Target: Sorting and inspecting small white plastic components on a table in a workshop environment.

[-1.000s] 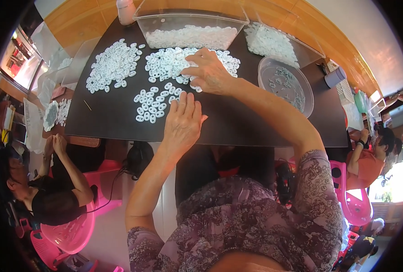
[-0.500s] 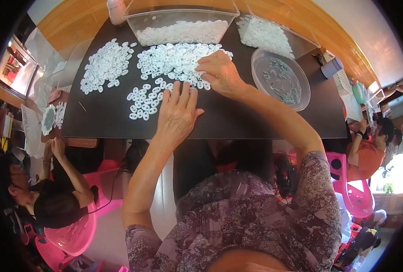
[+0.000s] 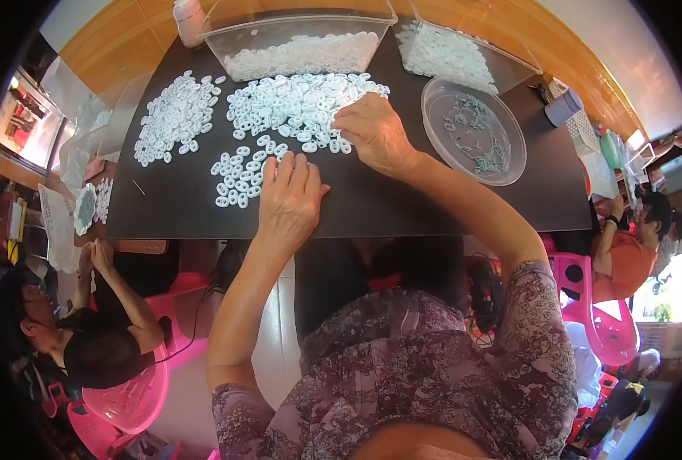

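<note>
The person wears a short-sleeved top (image 3: 433, 376) of thin fabric, printed all over with a small dense pattern in muted purple, grey and pale pink. The sleeves end above the elbows: one hem shows at the upper left arm (image 3: 237, 402), the other at the upper right arm (image 3: 536, 287). Both forearms are bare. The left hand (image 3: 289, 201) and right hand (image 3: 373, 132) show no gloves, rings or watch.

I am seeing my left hand (image 3: 289, 201) lying flat on the black table (image 3: 402, 203), fingertips touching a small cluster of white rings (image 3: 243, 175). My right hand (image 3: 373, 134) is resting on the bigger ring pile (image 3: 299, 103), beside a clear round dish (image 3: 473, 130).
</note>
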### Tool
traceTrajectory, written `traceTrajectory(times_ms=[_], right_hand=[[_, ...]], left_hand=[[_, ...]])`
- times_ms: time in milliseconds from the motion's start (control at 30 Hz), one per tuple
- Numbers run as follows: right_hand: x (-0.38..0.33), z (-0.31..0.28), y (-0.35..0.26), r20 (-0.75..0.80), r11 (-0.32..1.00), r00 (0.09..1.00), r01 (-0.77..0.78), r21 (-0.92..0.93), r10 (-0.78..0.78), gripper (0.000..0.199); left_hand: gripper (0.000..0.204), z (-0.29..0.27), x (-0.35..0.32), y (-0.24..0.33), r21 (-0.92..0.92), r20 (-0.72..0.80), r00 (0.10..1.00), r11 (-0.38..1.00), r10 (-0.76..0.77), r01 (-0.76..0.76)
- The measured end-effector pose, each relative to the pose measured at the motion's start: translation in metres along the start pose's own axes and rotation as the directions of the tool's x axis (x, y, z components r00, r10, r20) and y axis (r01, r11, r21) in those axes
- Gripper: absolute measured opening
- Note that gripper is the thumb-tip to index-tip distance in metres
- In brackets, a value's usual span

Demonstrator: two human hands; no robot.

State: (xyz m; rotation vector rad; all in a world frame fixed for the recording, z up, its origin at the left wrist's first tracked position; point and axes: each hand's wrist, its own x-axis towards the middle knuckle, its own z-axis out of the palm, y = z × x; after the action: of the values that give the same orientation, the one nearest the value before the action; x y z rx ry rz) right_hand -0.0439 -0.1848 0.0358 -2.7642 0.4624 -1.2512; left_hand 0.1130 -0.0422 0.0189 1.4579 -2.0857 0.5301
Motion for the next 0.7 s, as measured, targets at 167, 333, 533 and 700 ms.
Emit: traceTrajectory(times_ms=[167,333,533,700], right_hand=[[-0.001,0.007,0.000,-0.004,0.999,0.999,0.034,-0.024,-0.035,0.021],[0.002,0.009,-0.006,-0.028,0.996,0.997,0.067,-0.053,-0.068,0.023],[0.002,0.009,-0.009,-0.026,0.998,0.998,0.052,-0.030,-0.053,0.022],[0.004,0.008,-0.019,0.064,0.990,0.994,0.099,-0.104,-0.093,0.022]], left_hand=[[0.041,-0.005,0.002,-0.001,0.011,-0.017,1.000,1.000,-0.018,0.019],[0.046,-0.006,0.000,-0.003,0.056,0.085,0.993,0.995,-0.083,0.079],[0.048,-0.005,0.002,-0.010,0.101,0.105,0.987,0.989,-0.118,0.107],[0.046,-0.007,-0.003,-0.015,0.095,0.109,0.985,0.988,-0.131,0.121]])
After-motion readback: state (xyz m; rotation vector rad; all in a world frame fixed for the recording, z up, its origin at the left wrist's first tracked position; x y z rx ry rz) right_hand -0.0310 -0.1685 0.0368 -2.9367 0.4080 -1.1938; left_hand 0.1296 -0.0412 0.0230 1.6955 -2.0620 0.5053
